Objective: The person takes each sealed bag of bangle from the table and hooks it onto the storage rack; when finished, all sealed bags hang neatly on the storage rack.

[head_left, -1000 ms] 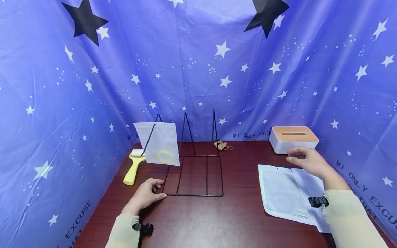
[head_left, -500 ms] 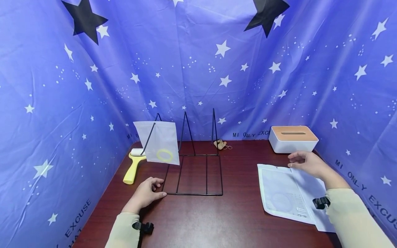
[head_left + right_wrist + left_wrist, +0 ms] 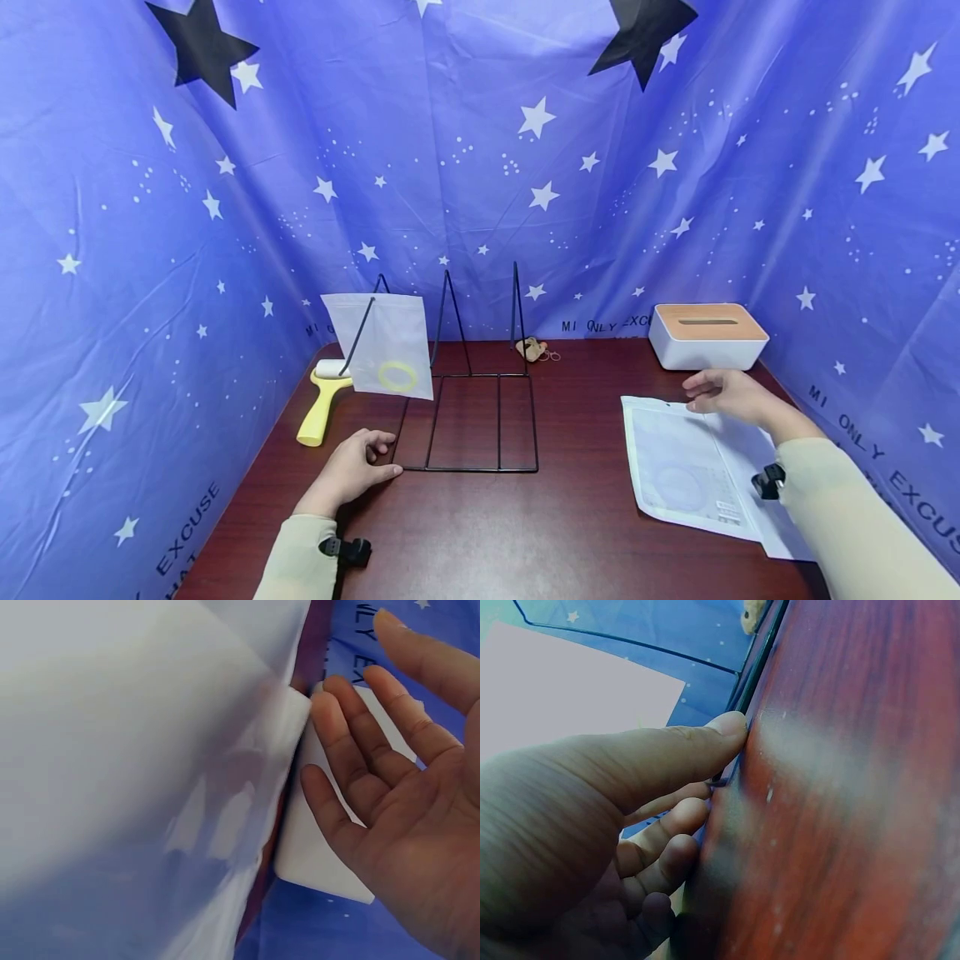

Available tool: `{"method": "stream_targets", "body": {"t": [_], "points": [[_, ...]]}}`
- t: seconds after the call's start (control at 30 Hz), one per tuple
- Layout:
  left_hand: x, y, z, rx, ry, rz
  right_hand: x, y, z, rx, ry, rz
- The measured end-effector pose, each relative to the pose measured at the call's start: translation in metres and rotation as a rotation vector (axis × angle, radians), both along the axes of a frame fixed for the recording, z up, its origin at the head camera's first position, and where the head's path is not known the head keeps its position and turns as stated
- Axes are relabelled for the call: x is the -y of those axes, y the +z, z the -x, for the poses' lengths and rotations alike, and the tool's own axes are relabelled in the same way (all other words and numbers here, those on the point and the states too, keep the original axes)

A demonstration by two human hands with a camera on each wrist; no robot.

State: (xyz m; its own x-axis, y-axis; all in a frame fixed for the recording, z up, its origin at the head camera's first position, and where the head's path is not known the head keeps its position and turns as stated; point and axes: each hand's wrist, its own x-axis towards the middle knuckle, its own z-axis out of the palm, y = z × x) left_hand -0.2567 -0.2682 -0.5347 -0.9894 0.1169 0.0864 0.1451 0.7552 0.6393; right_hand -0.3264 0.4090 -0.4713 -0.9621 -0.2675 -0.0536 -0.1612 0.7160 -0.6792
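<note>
A black wire rack [image 3: 480, 471] with several triangular uprights stands on the table. My left hand [image 3: 352, 467] pinches its front left corner, thumb [image 3: 724, 727] on the front wire and the other fingers curled beside it. A white zip bag [image 3: 386, 337] with a yellow ring showing at its bottom leans in the rack's left uprights. At the right, two pale flat zip bags overlap on the table; the left one [image 3: 671, 467] has a clear front. Over their top edge hovers my right hand [image 3: 727, 396], palm and loosely bent fingers holding nothing in the right wrist view.
A white tissue box [image 3: 705, 354] with a wood-coloured lid stands at the back right, just beyond my right hand. A yellow-handled lint roller [image 3: 321, 408] lies left of the rack. Behind the rack lies a small tan object [image 3: 531, 349] with a loop. Starry blue cloth encloses the table.
My right hand has come slightly down and toward me, from the tissue box's front to the top edge of the bags. The left hand has stayed at the rack's corner.
</note>
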Motion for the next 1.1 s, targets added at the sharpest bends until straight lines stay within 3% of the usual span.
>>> {"method": "stream_targets", "body": {"t": [0.33,0.87,1.1], "points": [[0.001,0.000,-0.002,0.006,0.009,-0.005,0.001,-0.010,0.014,0.090,-0.029,0.022],[0.001,0.001,-0.003,0.010,0.003,-0.010,-0.007,-0.017,0.023,0.131,-0.075,-0.018],[0.000,0.000,-0.002,0.002,0.001,-0.006,-0.005,-0.018,0.022,0.108,-0.039,-0.049]]}}
